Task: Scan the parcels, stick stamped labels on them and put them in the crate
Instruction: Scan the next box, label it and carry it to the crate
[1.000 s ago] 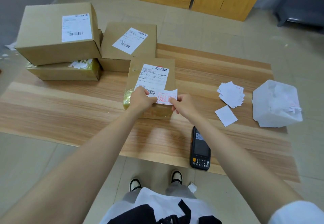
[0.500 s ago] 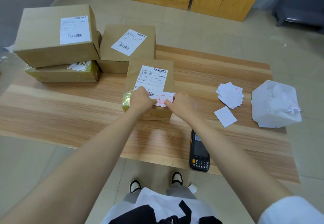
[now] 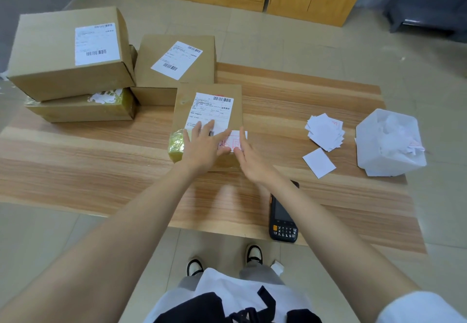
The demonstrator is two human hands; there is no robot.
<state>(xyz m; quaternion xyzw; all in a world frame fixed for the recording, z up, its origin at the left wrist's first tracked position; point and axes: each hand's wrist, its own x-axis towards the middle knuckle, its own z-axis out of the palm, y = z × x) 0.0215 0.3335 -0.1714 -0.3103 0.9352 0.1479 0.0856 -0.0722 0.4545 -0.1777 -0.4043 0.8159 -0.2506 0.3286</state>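
Observation:
A brown cardboard parcel (image 3: pixel 235 102) with a white shipping label (image 3: pixel 211 109) lies on the low wooden table (image 3: pixel 101 161) in front of me. A small white label with a red stamp (image 3: pixel 235 142) lies flat on the parcel's near right corner. My left hand (image 3: pixel 204 145) lies flat on the parcel with straight fingers over the label's left part. My right hand (image 3: pixel 249 157) presses the label's right edge with straight fingers. A black handheld scanner (image 3: pixel 281 217) lies at the table's near edge under my right forearm.
Three more labelled parcels stand at the back left: a big one (image 3: pixel 68 49) stacked on a flat one (image 3: pixel 80 109), and one (image 3: pixel 174 63) behind the near parcel. A pile of white labels (image 3: pixel 324 132), a single label (image 3: pixel 319 163) and a white bin (image 3: pixel 390 143) sit right.
The stamped label was held up in both hands' pinch a second ago; it now lies on the parcel, and both hands have flattened onto it.

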